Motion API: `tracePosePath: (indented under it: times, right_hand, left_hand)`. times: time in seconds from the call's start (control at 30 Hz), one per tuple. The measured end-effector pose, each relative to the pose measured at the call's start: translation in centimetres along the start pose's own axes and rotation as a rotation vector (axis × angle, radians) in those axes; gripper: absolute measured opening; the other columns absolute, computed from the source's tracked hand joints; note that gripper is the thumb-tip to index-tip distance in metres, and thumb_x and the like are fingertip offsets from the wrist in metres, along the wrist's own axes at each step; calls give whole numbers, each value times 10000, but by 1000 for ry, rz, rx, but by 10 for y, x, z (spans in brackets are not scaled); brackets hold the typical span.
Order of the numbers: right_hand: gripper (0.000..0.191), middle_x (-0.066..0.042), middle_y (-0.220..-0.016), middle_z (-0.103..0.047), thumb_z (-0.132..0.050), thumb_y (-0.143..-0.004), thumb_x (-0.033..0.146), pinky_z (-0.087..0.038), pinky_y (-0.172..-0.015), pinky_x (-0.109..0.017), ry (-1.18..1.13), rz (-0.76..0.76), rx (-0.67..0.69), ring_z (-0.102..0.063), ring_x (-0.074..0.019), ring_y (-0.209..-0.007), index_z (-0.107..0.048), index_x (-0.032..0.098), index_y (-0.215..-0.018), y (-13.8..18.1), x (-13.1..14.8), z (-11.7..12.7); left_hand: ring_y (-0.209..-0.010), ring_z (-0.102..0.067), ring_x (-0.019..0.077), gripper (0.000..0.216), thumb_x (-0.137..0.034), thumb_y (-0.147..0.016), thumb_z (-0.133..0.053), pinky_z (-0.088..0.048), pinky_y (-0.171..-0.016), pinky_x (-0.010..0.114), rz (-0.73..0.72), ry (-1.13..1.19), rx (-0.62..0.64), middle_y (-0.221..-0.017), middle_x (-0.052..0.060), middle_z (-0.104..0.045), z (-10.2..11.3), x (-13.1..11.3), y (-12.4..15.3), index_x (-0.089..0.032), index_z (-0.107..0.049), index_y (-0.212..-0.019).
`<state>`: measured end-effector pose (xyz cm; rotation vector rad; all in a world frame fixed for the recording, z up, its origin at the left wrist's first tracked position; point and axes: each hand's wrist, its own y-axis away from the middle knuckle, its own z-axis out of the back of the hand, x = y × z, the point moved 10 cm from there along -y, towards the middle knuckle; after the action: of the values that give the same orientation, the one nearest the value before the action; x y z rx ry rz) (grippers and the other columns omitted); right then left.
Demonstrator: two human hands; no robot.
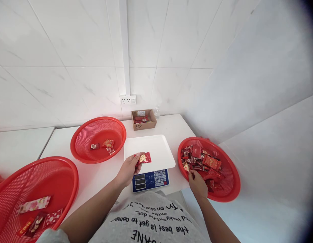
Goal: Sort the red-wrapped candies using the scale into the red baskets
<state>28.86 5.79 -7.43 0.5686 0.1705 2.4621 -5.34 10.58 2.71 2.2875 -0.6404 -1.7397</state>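
My left hand (128,170) is closed around a red candy packet (145,158) with a gold design, held above the white tray (151,143) of a weighing scale. Below the tray is the scale's blue keypad panel (150,180). Over the near left rim of the right red basket (233,177) reaches my right hand (197,185), its fingers pinched at a small gold-coloured packet (186,166). Many red wrapped packets (212,162) lie heaped in that basket. My right fingertips are partly hidden.
A red basket (82,130) with a few packets stands left of the scale. Nearer, another red basket (75,179) holds several packets. At the back of the white table (171,123) sits a cardboard box (144,125) of packets, close to the tiled wall.
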Motion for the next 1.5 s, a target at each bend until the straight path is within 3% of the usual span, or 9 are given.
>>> tracePosePath:
  times: [0.13,0.4,0.73,0.87,0.97,1.13,1.23,1.4,1.5]
  right_hand:
    - [345,-56,-1137,-593,-311,-855,358,-353,-668,-276,3,1,3,-551,-215,-972,-543,217,-1068,0,1,0]
    - [338,-53,-1131,-596,-312,-853,361,-339,-654,-274,-5,-16,10,-550,-218,-962,-540,216,-1054,0,-1,-1]
    - [348,-63,-1098,-611,-333,-845,356,-342,-632,-259,-8,6,-7,-556,-192,-918,-561,221,-1070,-1,-1,-1]
    - [349,-57,-1090,-612,-320,-846,365,-341,-617,-255,-7,9,-2,-561,-189,-903,-560,226,-1058,-1,-1,-1]
    - [346,-51,-1094,-611,-313,-847,372,-340,-619,-254,-3,1,1,-561,-193,-912,-556,227,-1047,-1,-2,-2]
    - [339,-50,-1073,-615,-315,-845,365,-345,-632,-255,-3,20,-4,-562,-193,-914,-553,222,-1039,-1,0,-1]
    - [345,-48,-1063,-615,-311,-844,371,-348,-633,-255,-11,19,0,-563,-191,-905,-555,223,-1038,-1,1,-1]
    - [357,-55,-1055,-619,-313,-843,374,-341,-616,-253,-4,2,-1,-566,-196,-893,-561,221,-1049,-1,-1,0]
    - [356,-63,-1088,-609,-315,-840,375,-342,-619,-258,-5,-8,-7,-561,-204,-910,-558,222,-1051,-2,-3,0]
  left_hand:
    - [-422,-349,64,487,-532,-781,-474,-228,-420,189,-1,-39,7,-500,-67,-424,-3,0,1,-171,-538,-1102]
    - [-425,-369,64,432,-545,-782,-464,-239,-410,183,9,-69,66,-511,-57,-437,-14,4,1,-171,-572,-969]
    - [-409,-395,55,331,-469,-806,-495,-283,-396,157,64,49,69,-499,-54,-471,-10,12,-1,-172,-568,-931]
    - [-421,-459,40,184,-299,-853,-482,-361,-408,131,165,358,-91,-522,-32,-516,24,13,-14,-146,-550,-776]
    - [-510,-559,57,174,-208,-881,-425,-457,-478,144,53,502,-245,-646,7,-610,66,-14,-23,-142,-563,-798]
    - [-932,-624,165,209,-236,-890,-402,-541,-740,273,-72,551,-209,-1112,74,-617,103,-51,-22,-163,-580,-971]
    - [-989,-606,177,244,-274,-891,-398,-530,-775,287,25,516,-138,-1188,90,-577,96,-33,-19,-158,-569,-1023]
    - [-901,-634,158,275,-248,-849,-484,-498,-787,264,267,369,17,-1110,102,-620,55,28,-12,-171,-537,-1107]
    - [-909,-628,175,340,-309,-818,-541,-472,-822,290,317,285,81,-1085,119,-627,39,48,-9,-166,-516,-1125]
